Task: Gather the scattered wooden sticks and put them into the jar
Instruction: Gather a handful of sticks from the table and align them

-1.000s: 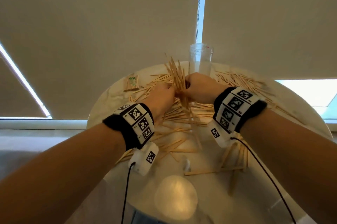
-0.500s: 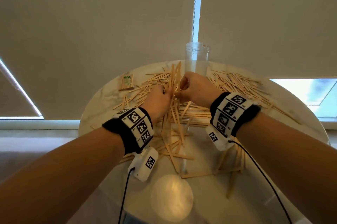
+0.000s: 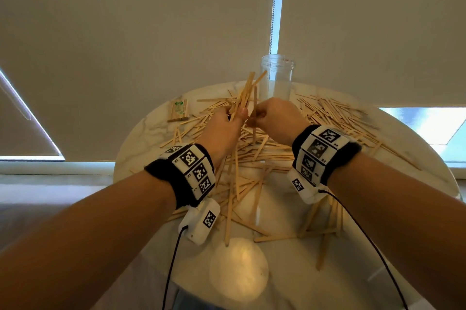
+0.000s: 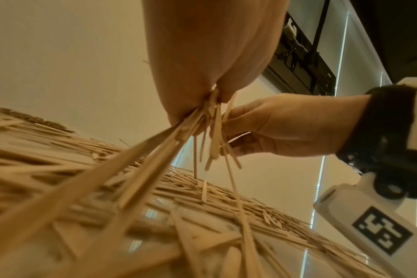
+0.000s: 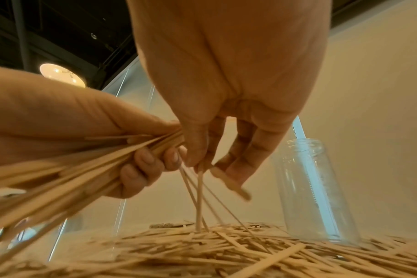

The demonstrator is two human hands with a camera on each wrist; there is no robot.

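Fingers first: my left hand (image 3: 224, 128) has its fingers (image 5: 141, 169) curled tight round a bundle of sticks (image 3: 243, 97), the thumb pressed across them. The bundle's upper ends fan out just left of the jar (image 3: 277, 77), and its lower ends trail down toward the near side of the table (image 3: 141, 138). My right hand (image 3: 274, 120) sits just beside the left, knuckles nearly touching it, in front of the jar. From the right wrist I see its thumb and forefinger pinched together on a few thin sticks (image 5: 198, 197), which hang down with their tips on the pile; the other fingers are loosely bent and a little apart. The jar stands upright at the far edge of the table, clear, mouth open; I see no sticks in it. Scattered sticks (image 3: 327, 117) lie all round the jar's foot, thickest in front of it under my hands and to its right. A small packet (image 3: 179, 109) lies on the table well left of the jar.
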